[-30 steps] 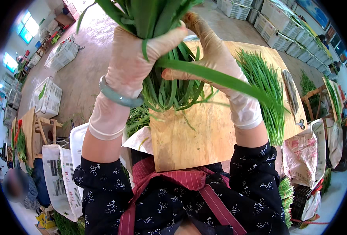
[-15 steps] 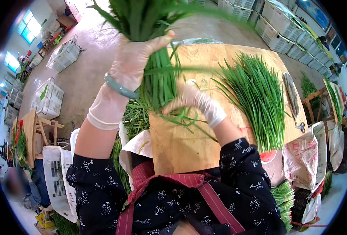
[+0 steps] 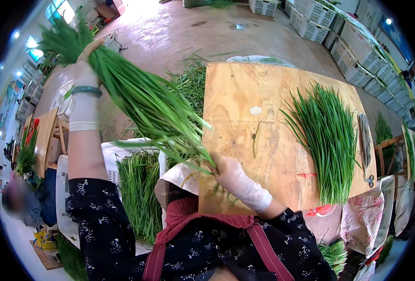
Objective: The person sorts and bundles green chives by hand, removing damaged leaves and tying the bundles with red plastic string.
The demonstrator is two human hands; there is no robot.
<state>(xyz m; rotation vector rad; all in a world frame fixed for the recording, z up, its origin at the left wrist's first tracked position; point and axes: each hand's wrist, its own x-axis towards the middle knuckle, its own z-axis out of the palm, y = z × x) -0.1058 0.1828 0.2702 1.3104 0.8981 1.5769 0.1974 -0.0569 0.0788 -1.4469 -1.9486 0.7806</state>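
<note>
A long bunch of green chives (image 3: 142,91) slants through the air over the left edge of the wooden tabletop (image 3: 235,93). My gloved left hand (image 3: 85,68), with a jade-coloured bangle at its wrist, is closed round its leafy upper part. At the pale stem ends, my gloved right hand (image 3: 235,178) pinches some stems with bent fingers; its fingertips are partly hidden. A second heap of chives (image 3: 324,145) lies on the right of the tabletop. Beside it are a long grey-brown object (image 3: 364,140) and small scissors (image 3: 369,181).
A white crate (image 3: 111,152) of chives stands by my left arm. Loose trimmings (image 3: 188,84) cover the floor beyond the table's left edge. Stacked white crates (image 3: 357,70) line the far right. Another person (image 3: 22,201) is at the far left.
My left hand has swung left and outward with the chives, tilting the bunch from upright to slanting. My right hand has moved nearer me, to the stem ends. The view has shifted left.
</note>
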